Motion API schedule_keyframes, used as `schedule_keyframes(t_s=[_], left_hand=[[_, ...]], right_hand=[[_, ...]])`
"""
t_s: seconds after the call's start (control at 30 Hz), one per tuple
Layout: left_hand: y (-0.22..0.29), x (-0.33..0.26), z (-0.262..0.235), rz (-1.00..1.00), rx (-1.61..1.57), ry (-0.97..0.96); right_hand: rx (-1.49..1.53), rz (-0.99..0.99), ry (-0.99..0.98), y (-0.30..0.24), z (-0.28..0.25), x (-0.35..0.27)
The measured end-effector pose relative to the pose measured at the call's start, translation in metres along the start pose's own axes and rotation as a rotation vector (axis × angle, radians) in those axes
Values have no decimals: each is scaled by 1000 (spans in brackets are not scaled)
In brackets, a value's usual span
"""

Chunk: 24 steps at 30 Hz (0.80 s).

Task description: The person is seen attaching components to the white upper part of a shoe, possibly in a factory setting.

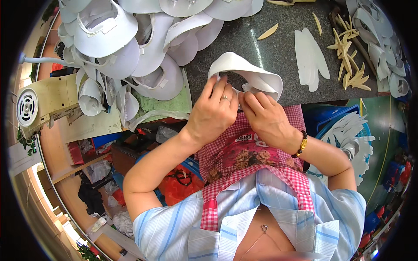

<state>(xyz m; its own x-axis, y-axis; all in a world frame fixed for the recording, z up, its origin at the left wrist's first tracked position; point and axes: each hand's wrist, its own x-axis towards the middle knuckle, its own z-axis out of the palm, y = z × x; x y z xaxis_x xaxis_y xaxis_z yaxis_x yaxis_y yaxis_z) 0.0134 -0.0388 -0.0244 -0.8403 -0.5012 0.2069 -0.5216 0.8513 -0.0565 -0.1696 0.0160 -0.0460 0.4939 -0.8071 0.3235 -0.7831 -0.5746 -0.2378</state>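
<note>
A white sun visor (242,63) is held at the near edge of the dark speckled table, its curved brim away from me. My left hand (214,106) grips the left end of its band with the fingers bent round it. My right hand (266,116) has its fingers closed on the band's other side, close to the left hand. Both sets of fingertips are partly hidden behind the band, so the exact grip of each is hard to see.
Many white visors (106,32) are heaped at the left. White flat pieces (308,58) and cream curved strips (348,56) lie to the right, with more visors (378,35) beyond. A beige sewing machine (56,98) stands left; a blue basket (369,138) of white pieces sits below right.
</note>
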Motion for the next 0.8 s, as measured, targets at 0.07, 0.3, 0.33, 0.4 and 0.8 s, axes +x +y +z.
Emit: schedule_keyframes(t_s=[0.07, 0.3, 0.33, 0.4, 0.8], left_hand=[[-7, 12, -17, 14, 306, -128], [-28, -17, -6, 118, 233, -32], [-28, -18, -6, 130, 246, -48], [-28, -18, -4, 152, 256, -45], [-40, 0, -7, 240, 173, -25]], right_hand=[[-44, -42, -48, -3, -3, 2], [-143, -51, -93, -11, -5, 9], [-108, 0, -112, -12, -5, 11], [-58, 65, -196, -16, -11, 28], [119, 84, 78, -6, -76, 20]])
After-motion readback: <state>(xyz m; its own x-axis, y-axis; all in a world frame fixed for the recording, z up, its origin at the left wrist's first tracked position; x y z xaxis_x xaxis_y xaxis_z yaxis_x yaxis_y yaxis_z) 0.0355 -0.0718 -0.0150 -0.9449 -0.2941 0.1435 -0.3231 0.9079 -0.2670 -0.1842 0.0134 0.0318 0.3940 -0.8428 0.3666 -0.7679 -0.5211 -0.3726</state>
